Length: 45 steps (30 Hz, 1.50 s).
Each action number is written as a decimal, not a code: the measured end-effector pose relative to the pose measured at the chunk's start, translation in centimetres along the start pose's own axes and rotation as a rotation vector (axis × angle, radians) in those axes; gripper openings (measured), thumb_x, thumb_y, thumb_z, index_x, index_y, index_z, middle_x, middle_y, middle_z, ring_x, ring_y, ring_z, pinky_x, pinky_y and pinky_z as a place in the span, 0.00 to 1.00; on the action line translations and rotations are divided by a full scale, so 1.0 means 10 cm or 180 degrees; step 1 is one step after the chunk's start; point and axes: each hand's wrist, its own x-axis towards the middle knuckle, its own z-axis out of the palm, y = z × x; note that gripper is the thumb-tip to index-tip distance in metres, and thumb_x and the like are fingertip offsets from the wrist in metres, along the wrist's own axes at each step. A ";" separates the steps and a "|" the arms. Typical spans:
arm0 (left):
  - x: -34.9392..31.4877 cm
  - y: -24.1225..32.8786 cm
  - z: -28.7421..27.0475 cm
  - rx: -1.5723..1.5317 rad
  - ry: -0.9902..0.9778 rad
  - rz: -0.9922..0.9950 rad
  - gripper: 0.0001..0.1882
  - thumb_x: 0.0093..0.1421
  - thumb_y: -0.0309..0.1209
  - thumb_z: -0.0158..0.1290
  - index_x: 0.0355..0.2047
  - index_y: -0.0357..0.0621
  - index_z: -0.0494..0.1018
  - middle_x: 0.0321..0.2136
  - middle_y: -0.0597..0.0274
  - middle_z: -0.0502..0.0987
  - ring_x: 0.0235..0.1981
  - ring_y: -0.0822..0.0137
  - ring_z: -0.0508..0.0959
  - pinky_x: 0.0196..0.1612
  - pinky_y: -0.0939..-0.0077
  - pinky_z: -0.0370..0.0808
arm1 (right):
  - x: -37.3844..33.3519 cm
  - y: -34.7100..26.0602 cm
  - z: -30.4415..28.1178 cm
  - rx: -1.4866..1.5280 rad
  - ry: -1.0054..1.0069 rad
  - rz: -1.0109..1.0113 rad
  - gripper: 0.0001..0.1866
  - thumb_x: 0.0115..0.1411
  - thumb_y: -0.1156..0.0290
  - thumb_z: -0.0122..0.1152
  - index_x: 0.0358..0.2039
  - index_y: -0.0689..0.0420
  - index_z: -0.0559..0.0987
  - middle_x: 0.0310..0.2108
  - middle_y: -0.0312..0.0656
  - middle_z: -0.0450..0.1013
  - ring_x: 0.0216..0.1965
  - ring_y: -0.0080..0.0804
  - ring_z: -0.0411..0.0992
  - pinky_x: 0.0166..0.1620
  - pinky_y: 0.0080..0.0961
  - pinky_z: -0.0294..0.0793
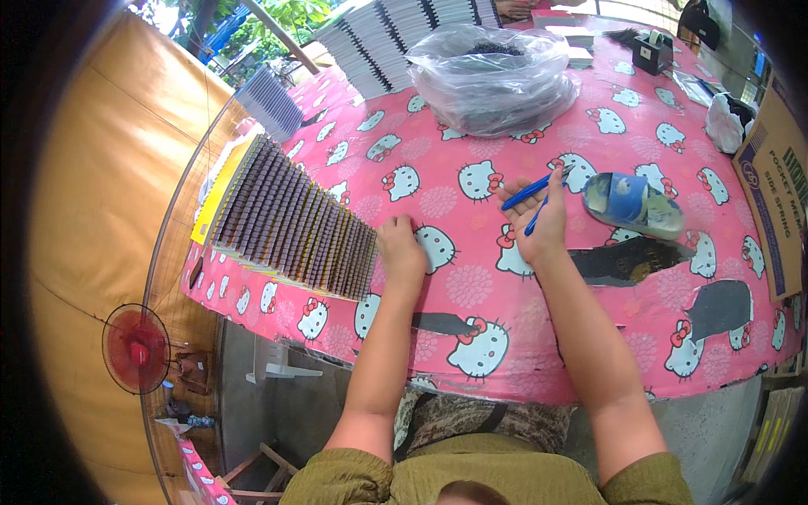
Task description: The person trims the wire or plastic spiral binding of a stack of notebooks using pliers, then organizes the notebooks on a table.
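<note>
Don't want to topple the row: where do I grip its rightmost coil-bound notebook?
The bound edge of the rightmost notebook looks best, from above and the right, near the left hand. Its dark coils face up, and the row packs its left side, leaving the right more open.

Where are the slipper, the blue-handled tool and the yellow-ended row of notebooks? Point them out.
Slipper (631, 200): head view, on its blue strap.
Blue-handled tool (523, 195): head view, on one handle.
Yellow-ended row of notebooks (290, 220): head view, on the bound edges.
</note>
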 end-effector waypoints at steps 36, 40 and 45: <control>0.95 -0.50 -2.79 0.0194 -0.0802 0.1511 0.46 0.51 0.74 0.36 0.64 0.63 0.58 0.67 0.44 0.45 0.67 0.42 0.47 0.65 0.44 0.43 | -1.21 0.42 1.67 -0.3954 -0.2820 -0.2415 0.17 0.56 0.63 0.63 0.41 0.60 0.73 0.35 0.43 0.72 0.34 0.32 0.73 0.38 0.28 0.73; 0.96 -0.54 -2.80 -0.0557 -0.1000 0.1778 0.30 0.60 0.56 0.43 0.61 0.61 0.64 0.67 0.48 0.48 0.66 0.46 0.53 0.66 0.58 0.50 | -1.23 0.55 1.83 -0.4110 -0.2952 -0.3439 0.21 0.51 0.65 0.68 0.41 0.63 0.75 0.37 0.47 0.72 0.40 0.37 0.73 0.45 0.30 0.72; 0.95 -0.56 -2.80 -0.0884 -0.1018 0.1750 0.25 0.61 0.45 0.44 0.58 0.58 0.67 0.66 0.47 0.50 0.65 0.51 0.57 0.65 0.67 0.53 | -1.17 0.73 1.88 -0.3870 -0.2903 -0.4002 0.23 0.48 0.62 0.69 0.41 0.62 0.74 0.37 0.49 0.71 0.38 0.45 0.72 0.41 0.38 0.71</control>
